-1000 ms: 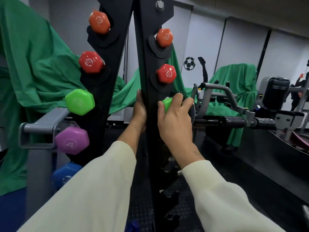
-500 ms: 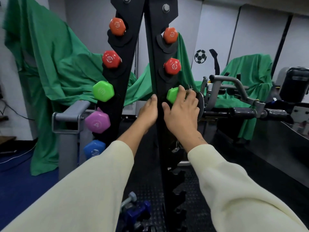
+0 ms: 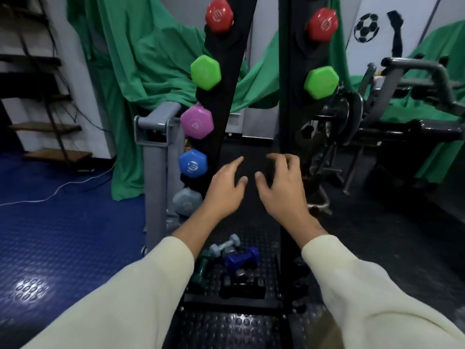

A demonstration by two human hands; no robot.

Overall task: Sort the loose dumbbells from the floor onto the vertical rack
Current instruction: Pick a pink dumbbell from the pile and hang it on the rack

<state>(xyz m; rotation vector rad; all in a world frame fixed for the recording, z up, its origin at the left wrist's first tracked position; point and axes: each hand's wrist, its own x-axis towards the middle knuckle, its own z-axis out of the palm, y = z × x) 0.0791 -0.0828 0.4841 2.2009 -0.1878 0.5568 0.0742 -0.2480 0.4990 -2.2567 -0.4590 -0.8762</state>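
- We see the left hand and the right hand side by side in front of the vertical rack, fingers loosely curled, holding nothing.
- On the rack's left post, from the top: red dumbbell, green dumbbell, pink dumbbell, blue dumbbell, grey dumbbell.
- On the right post we note a second red head above a second green head.
- Loose on the studded black floor mat, between the posts: a dark blue dumbbell, touching a small grey dumbbell, and a dark green dumbbell.
- Green cloth hangs behind the rack.
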